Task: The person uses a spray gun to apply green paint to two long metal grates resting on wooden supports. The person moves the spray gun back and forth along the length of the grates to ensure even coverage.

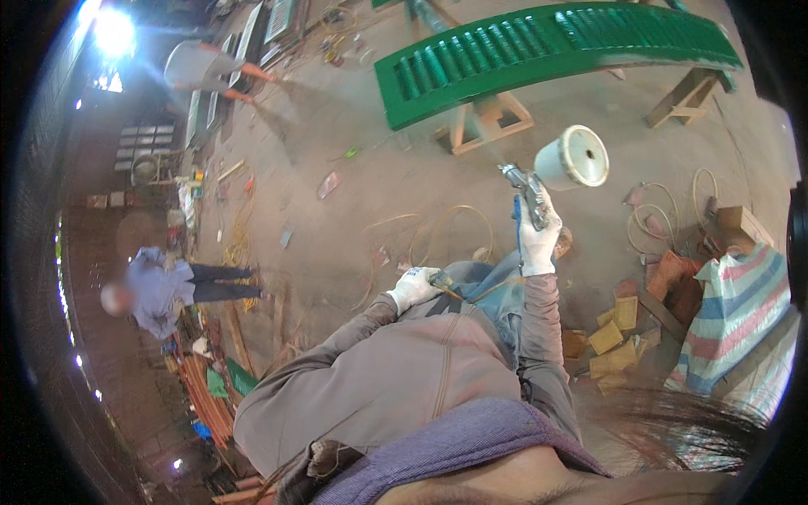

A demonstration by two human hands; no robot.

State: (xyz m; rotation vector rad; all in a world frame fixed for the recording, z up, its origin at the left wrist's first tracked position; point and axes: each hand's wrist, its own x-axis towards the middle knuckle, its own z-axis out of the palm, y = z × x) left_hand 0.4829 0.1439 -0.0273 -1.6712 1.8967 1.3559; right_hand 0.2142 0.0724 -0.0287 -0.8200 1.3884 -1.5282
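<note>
Left hand [414,286], white glove, near body at hip: fingers curled round thin hose [471,292] (orange-tan, loops off over floor). Right hand [537,236], gloved, raised ahead: fist closed on spray gun [526,192] grip. Gun long axis runs far-left from fist; white cup [572,157] sits on top, just far-right of fist. Green louvred shutter [547,46] lies far ahead on wooden trestles [481,122], well apart from nozzle. Right hand nearer to shutter.

Both gloved hands closed: right [536,231] raised, left [414,288] low.
</note>
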